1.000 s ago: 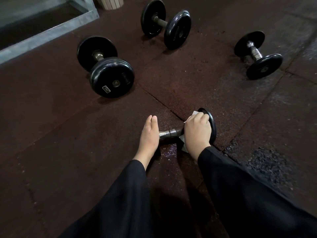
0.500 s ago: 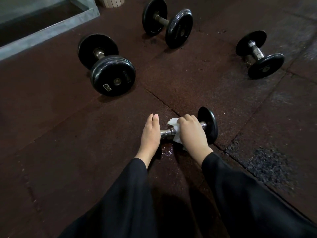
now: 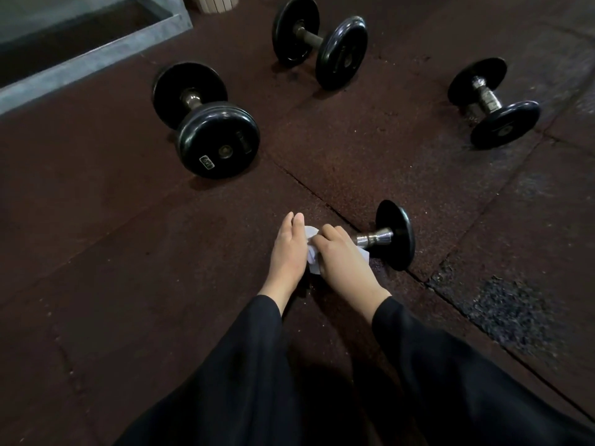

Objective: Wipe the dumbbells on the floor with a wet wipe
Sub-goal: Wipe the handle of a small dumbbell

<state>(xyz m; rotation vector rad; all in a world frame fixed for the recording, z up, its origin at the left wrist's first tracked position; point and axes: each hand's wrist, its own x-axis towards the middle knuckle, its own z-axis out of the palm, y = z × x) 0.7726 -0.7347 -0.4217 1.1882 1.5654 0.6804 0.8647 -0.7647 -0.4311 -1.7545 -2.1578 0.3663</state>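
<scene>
Hands meet low in the middle of a head-camera view, over a small dumbbell (image 3: 384, 237) lying on a dark rubber floor (image 3: 128, 268). The right hand (image 3: 344, 262) has its fingers curled over a white wipe (image 3: 311, 233) bunched on the metal handle, near the handle's left end. The left hand (image 3: 288, 252) lies flat, fingers straight and together, covering the dumbbell's left plate, which is hidden completely. Only the right plate and a short shiny piece of handle show. Most of the wipe is covered by the right hand; small white bits peek out between the hands and under the right wrist. Black sleeves (image 3: 257, 381) fill the bottom of the view and are cut off by the lower edge.

Three more dumbbells lie farther away, well apart: a large one (image 3: 206, 123) to the left with a small label too blurred to read, another (image 3: 320, 43) at the top centre, and a smaller one (image 3: 494, 103) to the right. A grey ledge (image 3: 96, 59) crosses the top left corner, cut off by the edge. A rough, paler patch (image 3: 502, 300) marks the floor at the right.
</scene>
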